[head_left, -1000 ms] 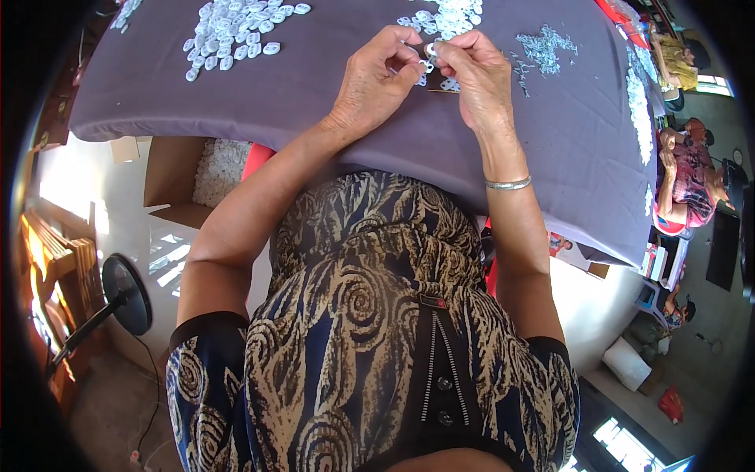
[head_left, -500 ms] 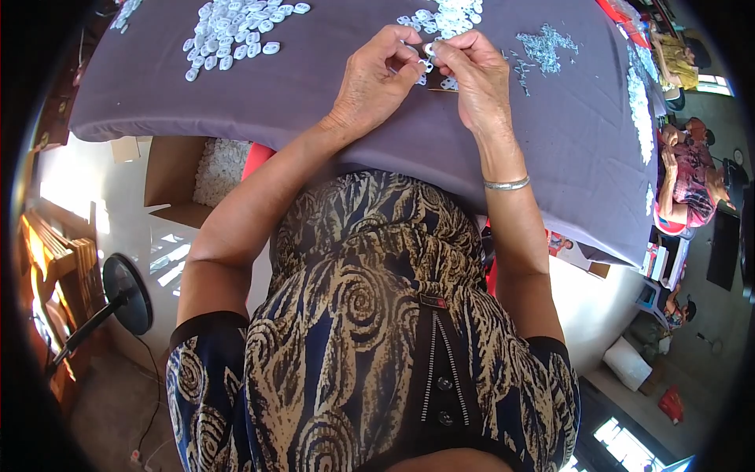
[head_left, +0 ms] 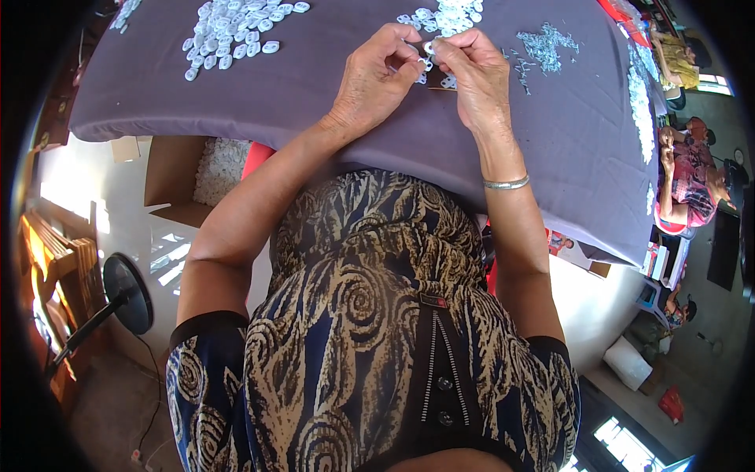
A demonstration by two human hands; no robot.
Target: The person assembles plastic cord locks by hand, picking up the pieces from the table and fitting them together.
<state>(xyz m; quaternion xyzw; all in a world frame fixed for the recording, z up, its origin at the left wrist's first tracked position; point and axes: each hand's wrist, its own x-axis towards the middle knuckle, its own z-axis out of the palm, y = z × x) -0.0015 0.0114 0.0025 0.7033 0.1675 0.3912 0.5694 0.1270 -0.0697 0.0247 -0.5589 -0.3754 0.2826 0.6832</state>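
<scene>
Both hands meet over the far middle of a cloth-covered table (head_left: 259, 102). Thumb and forefinger of my left hand (head_left: 379, 79) pinch at a small white plastic piece (head_left: 425, 64). My right hand (head_left: 476, 77) grips another small white piece (head_left: 429, 48) between thumb and fingertips, close beside the left fingertips. Whether the two pieces are joined I cannot tell. More white pieces lie just under and behind the hands, in a pile (head_left: 458, 12). A heap of small, thin metal-looking bits (head_left: 545, 47) lies to the right of my right hand.
A larger pile of white oval pieces (head_left: 236, 31) spreads at the table's left. Below the left table edge stands a cardboard box (head_left: 177, 173) filled with white pieces. A black round-based stand (head_left: 130, 295) is on the floor at left. Other people (head_left: 692, 173) sit along the right side.
My hands stay nearly in place, with only slight finger movement around the small white pieces. A person at the right has shifted their arms a little.
</scene>
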